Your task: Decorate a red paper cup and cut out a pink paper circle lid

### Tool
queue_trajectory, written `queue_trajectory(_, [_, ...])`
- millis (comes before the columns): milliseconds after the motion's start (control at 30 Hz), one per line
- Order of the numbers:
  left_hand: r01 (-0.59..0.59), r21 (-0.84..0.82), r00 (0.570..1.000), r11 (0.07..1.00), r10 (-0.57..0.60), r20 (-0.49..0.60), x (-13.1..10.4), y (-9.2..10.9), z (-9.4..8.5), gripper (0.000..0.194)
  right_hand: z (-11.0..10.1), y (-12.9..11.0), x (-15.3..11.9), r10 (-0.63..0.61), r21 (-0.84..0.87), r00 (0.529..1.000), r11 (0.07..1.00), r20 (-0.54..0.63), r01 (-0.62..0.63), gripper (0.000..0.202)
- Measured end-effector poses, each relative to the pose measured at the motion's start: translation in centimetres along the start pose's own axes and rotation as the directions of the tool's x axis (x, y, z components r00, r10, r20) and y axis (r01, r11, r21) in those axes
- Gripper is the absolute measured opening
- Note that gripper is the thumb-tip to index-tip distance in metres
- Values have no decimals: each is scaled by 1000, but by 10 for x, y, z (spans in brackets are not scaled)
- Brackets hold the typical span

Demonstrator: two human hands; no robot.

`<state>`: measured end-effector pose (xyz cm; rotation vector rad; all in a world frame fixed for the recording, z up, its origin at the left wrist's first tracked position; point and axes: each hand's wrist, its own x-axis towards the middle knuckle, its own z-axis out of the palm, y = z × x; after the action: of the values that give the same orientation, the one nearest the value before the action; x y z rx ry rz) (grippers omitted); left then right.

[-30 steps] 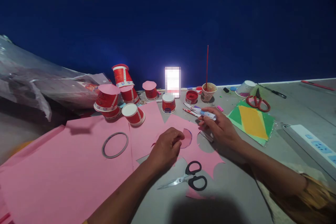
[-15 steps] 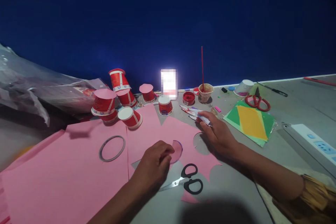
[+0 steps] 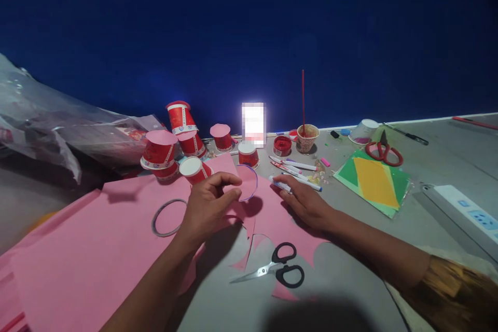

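Note:
Between the thumb and fingers of my left hand (image 3: 208,205) is a pink paper disc (image 3: 248,182) with a blue line along its edge, held up above the pink sheet. My right hand (image 3: 311,205) is closed around a small white tube (image 3: 280,184) with a bluish end, low over the cut pink paper (image 3: 288,223). Black-handled scissors (image 3: 268,268) lie on the table below both hands, blades slightly apart. A grey ring (image 3: 154,222) rests on the large pink sheet (image 3: 116,249), partly behind my left hand.
Red paper cups (image 3: 157,158), some topped with pink discs, stand at the back left. Several markers (image 3: 299,166) lie beyond my right hand, near a red paint jar (image 3: 282,146). Red-handled scissors (image 3: 385,151) rest on coloured paper (image 3: 373,181); a power strip (image 3: 462,212) sits at right.
My left hand has lifted the pink disc up and away from the table. My right hand has drawn the white tube away from the markers, toward the disc.

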<state>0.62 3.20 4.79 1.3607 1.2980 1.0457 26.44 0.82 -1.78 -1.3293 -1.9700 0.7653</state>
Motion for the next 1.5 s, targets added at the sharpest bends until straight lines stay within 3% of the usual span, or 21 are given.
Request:
queue_trajectory(167, [76, -98, 996, 992, -79, -35, 2, 0, 3, 25, 6, -15, -10, -11, 37, 995, 999, 101, 7, 37])
queue_trajectory(400, [97, -195, 995, 976, -102, -16, 4, 4, 14, 28, 15, -36, -28, -9, 130, 980, 991, 197, -17, 36])
queue_trajectory(567, [69, -125, 998, 990, -68, 12, 15, 1, 14, 26, 7, -33, -28, -29, 194, 992, 981, 122, 5, 35])
queue_trajectory(667, [4, 81, 990, 997, -16, 140, 26, -15, 22, 24, -9, -23, -23, 146, 282, 987, 952, -64, -122, 32])
queue_trajectory(767, [-59, 196, 969, 979, 9, 248, 34, -36, 38, 19, -26, -7, -12, 387, 419, 863, 877, -325, -235, 34])
queue_trajectory(833, [-154, 267, 942, 951, 60, 330, 33, -47, 50, 15, -33, 4, -4, 459, 496, 815, 831, -353, -253, 39])
queue_trajectory(900, [-281, 335, 919, 899, 152, 365, 28, -53, 58, 17, -34, 11, 0, 487, 529, 808, 805, -331, -268, 41])
queue_trajectory(1067, [-506, 478, 851, 718, 327, 410, 16, -58, 62, 26, -31, 11, 0, 453, 458, 849, 837, -271, -300, 39])
queue_trajectory(1233, [-676, 651, 733, 346, 408, 544, 12, -67, 59, 25, -37, -4, 10, 313, 271, 926, 929, -210, -253, 23])
queue_trajectory(1367, [-693, 637, 718, 339, 410, 562, 10, -74, 58, 22, -29, -10, 24, 194, 91, 973, 979, -122, -183, 22])
queue_trajectory(1500, [-695, 636, 715, 335, 406, 569, 8, -76, 59, 20, -10, -2, 28, 111, -62, 985, 991, -135, -120, 21])
